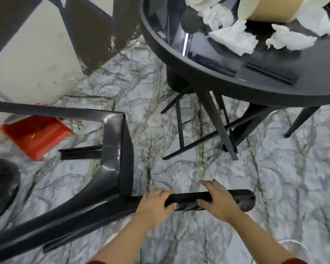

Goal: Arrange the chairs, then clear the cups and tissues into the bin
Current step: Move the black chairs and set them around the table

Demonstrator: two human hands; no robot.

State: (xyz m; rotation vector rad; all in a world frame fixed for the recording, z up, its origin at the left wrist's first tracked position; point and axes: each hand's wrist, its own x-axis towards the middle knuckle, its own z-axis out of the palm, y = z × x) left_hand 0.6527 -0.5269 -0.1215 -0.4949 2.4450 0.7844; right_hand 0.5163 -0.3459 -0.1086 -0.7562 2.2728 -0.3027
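Note:
A black plastic chair (112, 149) lies tipped over on the marble floor at the left. One of its legs (242, 197) points right across the bottom middle. My left hand (156, 204) grips that leg, and my right hand (217, 201) grips it a little further right. On the round black table (236, 86) at the upper right lie several crumpled white tissues (234, 36) and a tan paper cup (271, 8) on its side. A second cup at the top edge is cut off by the frame.
A red dustpan (36, 136) lies by the cream wall (31, 54) at the left. A round black object (2, 185) sits at the far left edge. Black table and chair legs (215, 121) cross under the table. Marble floor (179, 168) lies between chair and table.

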